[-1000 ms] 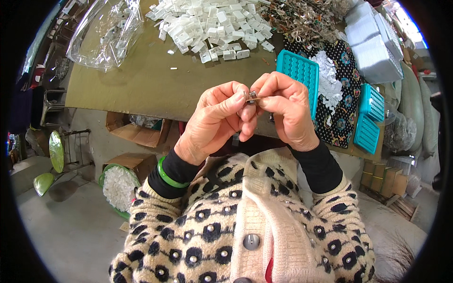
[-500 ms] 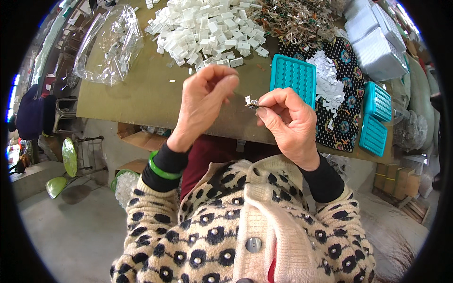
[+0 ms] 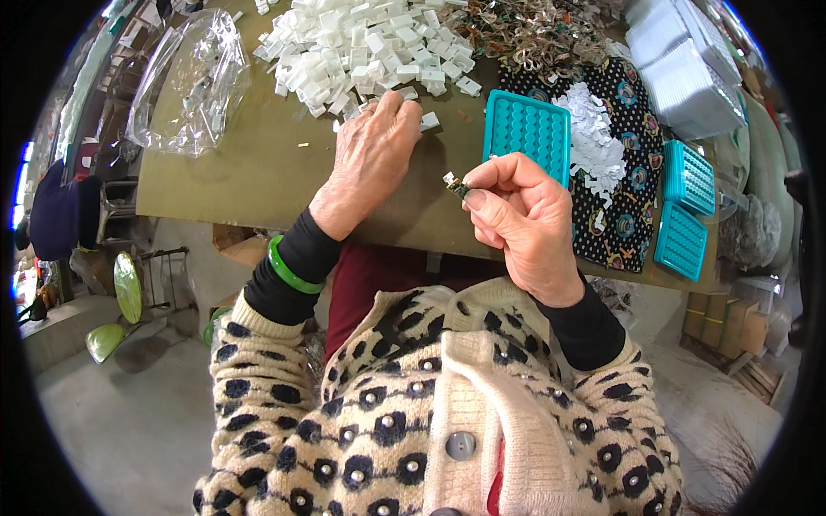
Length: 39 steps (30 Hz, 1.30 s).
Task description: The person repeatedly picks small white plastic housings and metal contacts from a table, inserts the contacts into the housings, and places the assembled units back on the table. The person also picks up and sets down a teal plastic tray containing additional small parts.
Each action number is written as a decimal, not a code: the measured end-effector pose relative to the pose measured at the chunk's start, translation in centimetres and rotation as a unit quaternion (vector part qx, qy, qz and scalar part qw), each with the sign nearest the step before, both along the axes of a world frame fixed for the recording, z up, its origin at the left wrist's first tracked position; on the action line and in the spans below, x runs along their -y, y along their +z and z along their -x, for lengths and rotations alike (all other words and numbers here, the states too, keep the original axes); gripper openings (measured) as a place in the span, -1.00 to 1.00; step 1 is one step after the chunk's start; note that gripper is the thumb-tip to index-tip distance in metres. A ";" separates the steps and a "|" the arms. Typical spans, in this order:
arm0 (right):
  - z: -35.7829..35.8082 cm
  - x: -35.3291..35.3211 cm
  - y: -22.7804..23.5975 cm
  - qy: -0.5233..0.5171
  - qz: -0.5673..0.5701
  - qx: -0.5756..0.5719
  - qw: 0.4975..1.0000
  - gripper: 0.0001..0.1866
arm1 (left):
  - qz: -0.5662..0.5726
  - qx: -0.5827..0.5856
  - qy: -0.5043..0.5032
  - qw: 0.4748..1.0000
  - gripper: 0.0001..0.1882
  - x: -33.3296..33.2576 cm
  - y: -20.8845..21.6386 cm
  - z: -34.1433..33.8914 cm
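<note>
A small green circuit board with a white connector at its end [image 3: 456, 185] is pinched between the thumb and index finger of my right hand [image 3: 525, 219], held over the table's near part. My left hand [image 3: 368, 159] reaches to the near edge of a heap of small white plastic casings [image 3: 361, 52], back of the hand up, fingers curled down. Its fingertips are hidden, so whatever they grip cannot be made out. Just beyond my right hand lies a teal tray with rows of round hollows [image 3: 527, 136].
A pile of white slips [image 3: 594, 142] lies on a black patterned cloth [image 3: 632, 232] at the right. Farther back are tangled brownish parts [image 3: 546, 34] and stacked white trays [image 3: 688, 82]. More teal trays [image 3: 681, 245] stand at the right edge; a clear plastic bag [image 3: 189, 86] lies far left.
My left hand has moved forward to the heap, its fingers now turned down. My right hand stays nearly in place, the circuit board now tilted to show its green side.
</note>
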State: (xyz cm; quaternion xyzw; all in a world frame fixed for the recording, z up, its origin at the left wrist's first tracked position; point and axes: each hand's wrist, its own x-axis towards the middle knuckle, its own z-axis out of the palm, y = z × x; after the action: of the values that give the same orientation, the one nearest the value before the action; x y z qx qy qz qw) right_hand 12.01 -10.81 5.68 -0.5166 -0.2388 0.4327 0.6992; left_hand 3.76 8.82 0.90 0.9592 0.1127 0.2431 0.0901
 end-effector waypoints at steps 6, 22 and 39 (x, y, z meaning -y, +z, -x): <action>0.3 -0.2 0.2 -0.025 -0.018 0.026 0.999 -0.91 | 0.436 0.035 -0.002 0.899 -0.77 1.2 1.6 1.0; 1.5 -1.4 0.3 -0.048 -0.014 0.072 0.996 -0.94 | 0.847 0.195 -0.127 0.477 -0.70 6.1 1.8 5.1; 3.8 -2.0 2.1 -0.019 0.077 0.185 0.980 -0.97 | 0.796 0.305 -0.146 0.501 -0.72 5.9 0.4 6.6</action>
State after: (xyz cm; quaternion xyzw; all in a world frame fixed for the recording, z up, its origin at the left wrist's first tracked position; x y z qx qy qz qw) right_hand 8.21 -8.78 7.82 -0.6448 -0.3195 0.3333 0.6092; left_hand -2.83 2.88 1.26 0.3515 0.0827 0.3115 0.8790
